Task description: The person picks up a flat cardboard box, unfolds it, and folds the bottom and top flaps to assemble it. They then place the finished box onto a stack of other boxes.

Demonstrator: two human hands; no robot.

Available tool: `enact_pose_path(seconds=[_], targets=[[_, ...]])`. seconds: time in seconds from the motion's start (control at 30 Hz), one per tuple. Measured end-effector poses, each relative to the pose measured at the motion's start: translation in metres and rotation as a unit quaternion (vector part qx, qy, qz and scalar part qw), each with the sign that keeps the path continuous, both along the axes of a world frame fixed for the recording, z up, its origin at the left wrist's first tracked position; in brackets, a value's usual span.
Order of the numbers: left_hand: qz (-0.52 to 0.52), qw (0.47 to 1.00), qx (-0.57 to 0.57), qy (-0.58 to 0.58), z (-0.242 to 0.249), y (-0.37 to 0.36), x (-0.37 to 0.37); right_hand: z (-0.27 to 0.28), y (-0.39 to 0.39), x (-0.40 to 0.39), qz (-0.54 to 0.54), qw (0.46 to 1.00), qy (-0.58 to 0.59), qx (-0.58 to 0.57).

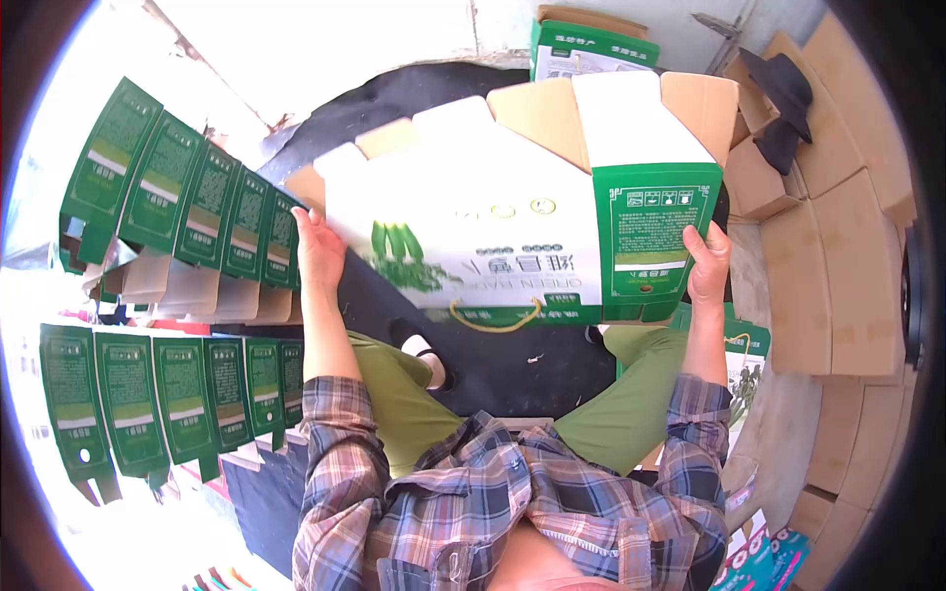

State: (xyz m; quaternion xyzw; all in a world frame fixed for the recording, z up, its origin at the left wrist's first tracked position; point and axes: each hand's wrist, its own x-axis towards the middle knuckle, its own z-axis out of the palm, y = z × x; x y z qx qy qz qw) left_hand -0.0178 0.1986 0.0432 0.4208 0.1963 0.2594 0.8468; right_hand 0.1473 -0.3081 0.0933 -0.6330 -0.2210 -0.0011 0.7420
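Note:
A white and green cardboard box (473, 212) with printed green radishes hangs in front of me, its top flaps standing up and unfolded. A yellow cord handle (498, 325) droops from its near side. My right hand (708, 264) grips the green end panel (658, 231) at its right edge, thumb on the outer face and the other fingers partly hidden. At the opposite end, my left hand (320, 254) holds the box's left edge, close to a row of green boxes; some of its fingers are out of sight.
Rows of standing green boxes (168, 394) fill the left side, in two tiers. Brown cartons (823, 266) are stacked along the right, with a black hat (778, 94) on them. Another green box (591, 54) stands at the back. A printed box (747, 364) lies beside my right leg.

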Motion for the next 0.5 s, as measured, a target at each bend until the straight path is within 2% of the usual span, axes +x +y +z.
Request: enact_pose_path(seconds=[0.07, 0.13, 0.2, 0.23, 0.3, 0.37, 0.43, 0.5], targets=[[0.005, 0.999, -0.028, -0.031, 0.005, -0.005, -0.003, -0.005, 0.005, 0.005, -0.005, 1.0, 0.008, 0.004], [-0.011, 1.0, 0.007, 0.01, 0.0, -0.006, -0.004, -0.009, 0.012, 0.012, -0.016, 1.0, 0.014, 0.005], [-0.019, 1.0, 0.004, 0.014, -0.003, -0.009, -0.006, -0.014, 0.024, 0.017, -0.124, 0.991, -0.02, -0.033], [-0.028, 0.999, 0.005, 0.016, -0.001, -0.011, -0.005, -0.015, 0.029, 0.017, -0.123, 0.992, -0.022, -0.034], [-0.017, 1.0, 0.008, 0.016, 0.005, -0.019, -0.001, -0.018, 0.039, 0.022, -0.205, 0.97, -0.075, -0.111], [-0.008, 1.0, 0.018, 0.023, 0.01, -0.027, -0.001, -0.025, 0.04, 0.031, -0.201, 0.967, -0.081, -0.134], [-0.012, 1.0, -0.001, 0.027, 0.0, -0.024, -0.005, -0.033, 0.04, 0.036, -0.209, 0.958, -0.037, -0.192], [-0.035, 0.998, 0.033, 0.042, -0.015, -0.021, -0.003, -0.05, 0.038, 0.047, -0.201, 0.957, -0.004, -0.21]])
